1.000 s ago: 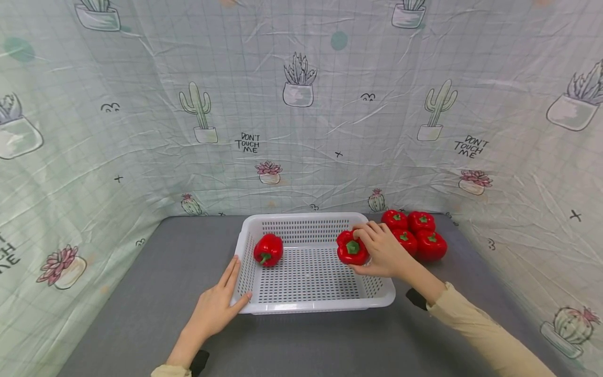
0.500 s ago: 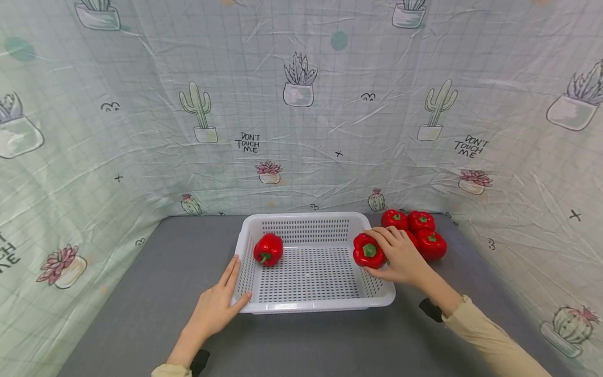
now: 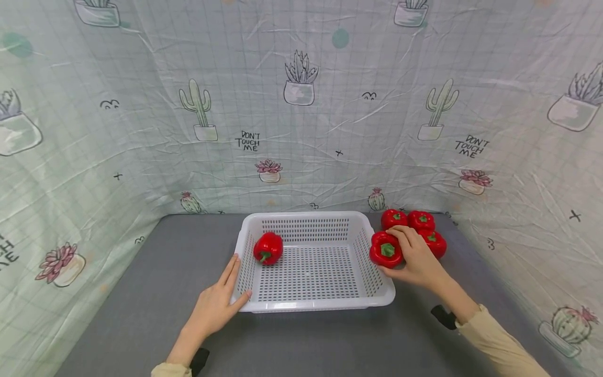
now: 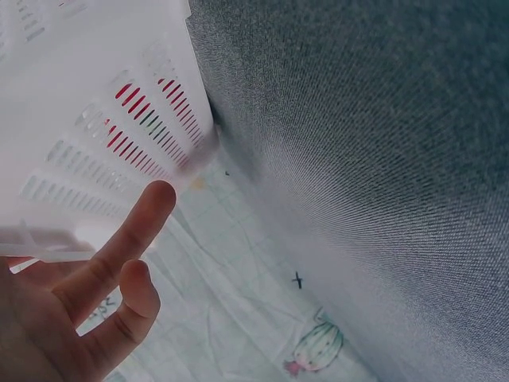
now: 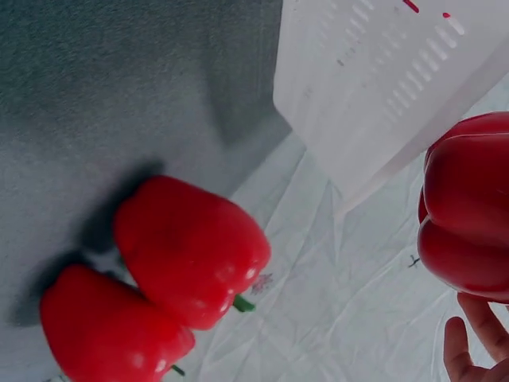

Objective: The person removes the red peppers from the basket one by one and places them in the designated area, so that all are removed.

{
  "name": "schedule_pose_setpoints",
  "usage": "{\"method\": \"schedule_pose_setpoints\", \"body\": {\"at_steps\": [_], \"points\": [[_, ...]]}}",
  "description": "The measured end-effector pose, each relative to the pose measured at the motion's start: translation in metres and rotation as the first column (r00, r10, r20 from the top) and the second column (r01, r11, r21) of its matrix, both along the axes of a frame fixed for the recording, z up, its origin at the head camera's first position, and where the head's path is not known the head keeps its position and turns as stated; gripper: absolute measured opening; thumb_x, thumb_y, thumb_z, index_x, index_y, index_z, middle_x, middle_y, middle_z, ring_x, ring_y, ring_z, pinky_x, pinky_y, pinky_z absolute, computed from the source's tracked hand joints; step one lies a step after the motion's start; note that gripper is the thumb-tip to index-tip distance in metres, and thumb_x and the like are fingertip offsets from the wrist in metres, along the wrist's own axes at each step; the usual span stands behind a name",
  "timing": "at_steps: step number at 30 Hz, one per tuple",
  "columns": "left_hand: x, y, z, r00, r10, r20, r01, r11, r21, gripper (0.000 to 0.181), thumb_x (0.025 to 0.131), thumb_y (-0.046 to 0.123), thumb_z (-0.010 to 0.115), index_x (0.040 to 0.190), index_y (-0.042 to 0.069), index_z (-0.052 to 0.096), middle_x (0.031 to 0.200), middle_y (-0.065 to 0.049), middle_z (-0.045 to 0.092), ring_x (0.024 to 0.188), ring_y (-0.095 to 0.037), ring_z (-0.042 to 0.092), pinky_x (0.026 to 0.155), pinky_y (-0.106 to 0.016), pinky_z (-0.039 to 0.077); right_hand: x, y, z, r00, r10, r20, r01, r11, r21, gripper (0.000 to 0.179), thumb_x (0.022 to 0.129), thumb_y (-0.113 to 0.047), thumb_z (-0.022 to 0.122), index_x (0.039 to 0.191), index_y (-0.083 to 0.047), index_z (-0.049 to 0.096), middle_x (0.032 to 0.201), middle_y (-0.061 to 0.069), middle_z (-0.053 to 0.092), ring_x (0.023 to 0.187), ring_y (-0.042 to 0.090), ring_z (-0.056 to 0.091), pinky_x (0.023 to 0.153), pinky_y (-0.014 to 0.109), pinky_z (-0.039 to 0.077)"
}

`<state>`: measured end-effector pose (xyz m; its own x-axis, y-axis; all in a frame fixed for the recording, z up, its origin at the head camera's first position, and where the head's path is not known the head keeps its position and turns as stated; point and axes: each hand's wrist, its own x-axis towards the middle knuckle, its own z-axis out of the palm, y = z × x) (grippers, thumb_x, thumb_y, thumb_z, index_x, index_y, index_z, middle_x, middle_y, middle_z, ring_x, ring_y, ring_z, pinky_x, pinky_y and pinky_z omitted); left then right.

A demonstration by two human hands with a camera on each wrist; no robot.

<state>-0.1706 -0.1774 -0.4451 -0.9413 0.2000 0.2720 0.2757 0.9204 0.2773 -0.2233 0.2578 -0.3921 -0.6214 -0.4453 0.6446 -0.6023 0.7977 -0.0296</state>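
Note:
My right hand holds a red bell pepper over the right rim of a white perforated basket, its green stem facing the head camera. In the right wrist view, that bell pepper is raised beside the basket's outer wall, with fingertips against it. Another red bell pepper lies inside the basket at the left. My left hand rests on the basket's left front corner with its fingers fairly straight. In the left wrist view two fingers extend beside the slotted wall.
More red bell peppers stand clustered on the grey table to the basket's right, partly hidden by my right hand. A printed cactus cloth hangs behind and at both sides of the table.
My right hand has carried the held bell pepper rightward, from above the basket's inside to its right rim. The left hand, the basket and the pepper inside it have stayed put.

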Motion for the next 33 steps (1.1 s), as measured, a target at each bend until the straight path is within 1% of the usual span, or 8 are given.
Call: {"method": "schedule_pose_setpoints", "body": {"at_steps": [6, 11, 16, 19, 23, 28, 30, 33], "points": [[0.000, -0.001, -0.001, 1.000, -0.004, 0.001, 0.004, 1.000, 0.000, 0.077, 0.081, 0.040, 0.058, 0.142, 0.009, 0.023, 0.149, -0.005, 0.021, 0.052, -0.008, 0.041, 0.044, -0.021, 0.027, 0.003, 0.010, -0.001, 1.000, -0.021, -0.022, 0.021, 1.000, 0.016, 0.085, 0.042, -0.033, 0.086, 0.113, -0.002, 0.051, 0.111, 0.014, 0.053, 0.101, 0.027, 0.047, 0.076, 0.048, 0.045], [0.000, -0.002, 0.000, 1.000, -0.009, -0.012, 0.008, 1.000, -0.004, 0.077, 0.081, 0.043, 0.057, 0.142, 0.009, 0.023, 0.148, -0.006, 0.023, 0.051, -0.007, 0.040, 0.044, -0.021, 0.026, 0.003, 0.020, -0.004, 0.999, -0.042, -0.028, 0.043, 0.998, 0.052, 0.086, 0.044, -0.035, 0.084, 0.115, -0.002, 0.050, 0.111, 0.014, 0.053, 0.100, 0.028, 0.048, 0.075, 0.046, 0.043], [0.001, -0.002, 0.001, 1.000, -0.003, 0.007, 0.003, 1.000, 0.000, 0.077, 0.082, 0.043, 0.056, 0.142, 0.010, 0.022, 0.149, -0.004, 0.021, 0.051, -0.007, 0.040, 0.044, -0.021, 0.026, 0.003, 0.029, -0.007, 0.998, -0.046, -0.033, 0.048, 0.994, 0.094, 0.085, 0.046, -0.037, 0.082, 0.118, -0.003, 0.051, 0.112, 0.015, 0.053, 0.099, 0.029, 0.049, 0.074, 0.045, 0.038], [0.001, -0.001, 0.001, 1.000, 0.002, 0.017, -0.002, 1.000, 0.000, 0.078, 0.081, 0.042, 0.057, 0.143, 0.010, 0.021, 0.149, -0.004, 0.021, 0.052, -0.008, 0.041, 0.044, -0.021, 0.027, 0.003, 0.034, -0.010, 0.998, -0.051, -0.026, 0.053, 0.992, 0.119, 0.084, 0.048, -0.037, 0.081, 0.119, -0.004, 0.051, 0.113, 0.015, 0.052, 0.100, 0.029, 0.048, 0.074, 0.047, 0.037], [0.001, -0.001, 0.001, 1.000, 0.003, 0.012, -0.003, 1.000, 0.006, 0.078, 0.081, 0.041, 0.058, 0.143, 0.010, 0.021, 0.149, -0.004, 0.021, 0.052, -0.008, 0.041, 0.044, -0.021, 0.027, 0.000, 0.041, -0.016, 0.997, -0.068, -0.022, 0.071, 0.986, 0.153, 0.083, 0.049, -0.038, 0.079, 0.119, -0.005, 0.050, 0.114, 0.015, 0.053, 0.099, 0.030, 0.046, 0.074, 0.049, 0.037], [0.001, 0.000, 0.000, 1.000, 0.000, -0.005, 0.000, 1.000, 0.005, 0.078, 0.080, 0.040, 0.059, 0.142, 0.010, 0.023, 0.148, -0.004, 0.022, 0.052, -0.008, 0.041, 0.045, -0.021, 0.027, -0.003, 0.048, -0.023, 0.996, -0.075, -0.039, 0.082, 0.973, 0.216, 0.083, 0.048, -0.042, 0.079, 0.118, -0.005, 0.052, 0.109, 0.014, 0.057, 0.091, 0.026, 0.044, 0.070, 0.045, 0.036], [0.002, 0.000, 0.000, 1.000, -0.001, -0.006, 0.001, 1.000, 0.002, 0.078, 0.080, 0.040, 0.059, 0.142, 0.010, 0.023, 0.148, -0.005, 0.023, 0.053, -0.009, 0.042, 0.045, -0.021, 0.027, -0.004, 0.051, -0.027, 0.997, -0.074, -0.026, 0.078, 0.970, 0.230, 0.083, 0.048, -0.043, 0.079, 0.117, -0.005, 0.052, 0.107, 0.013, 0.056, 0.090, 0.025, 0.044, 0.069, 0.043, 0.037], [0.002, 0.000, 0.001, 1.000, 0.000, 0.002, 0.000, 1.000, 0.006, 0.077, 0.080, 0.041, 0.059, 0.142, 0.010, 0.023, 0.148, -0.004, 0.023, 0.054, -0.009, 0.042, 0.045, -0.022, 0.028, -0.005, 0.054, -0.031, 0.997, -0.071, 0.016, 0.066, 0.972, 0.227, 0.082, 0.047, -0.043, 0.081, 0.114, -0.005, 0.051, 0.106, 0.013, 0.055, 0.090, 0.025, 0.044, 0.069, 0.044, 0.040]]}}
